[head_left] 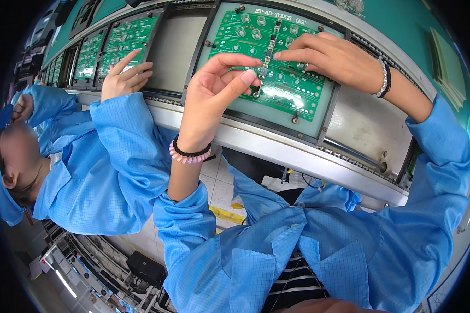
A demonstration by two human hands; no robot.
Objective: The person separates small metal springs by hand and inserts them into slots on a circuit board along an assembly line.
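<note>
A green circuit board panel [282,99] lies in a dark-framed carrier [308,139] in front of me. Rows of small round clear parts and a column of dark connectors sit on it. Over the panel's left-middle part, my left hand [214,88] has thumb and index finger drawn together in a pinch near the connector column. Whatever is between those fingertips is too small to make out. My right hand [334,57] reaches in from the right, palm down, fingers bent but apart. Its index fingertip is beside the connector column; I see nothing held in it.
The carrier rests on a conveyor with a metal rail [245,136] along its near side. At left, a co-worker's hand [124,78] hovers by another carrier with green boards [130,36]. Pale sheets [446,68] lie on the green surface at far right.
</note>
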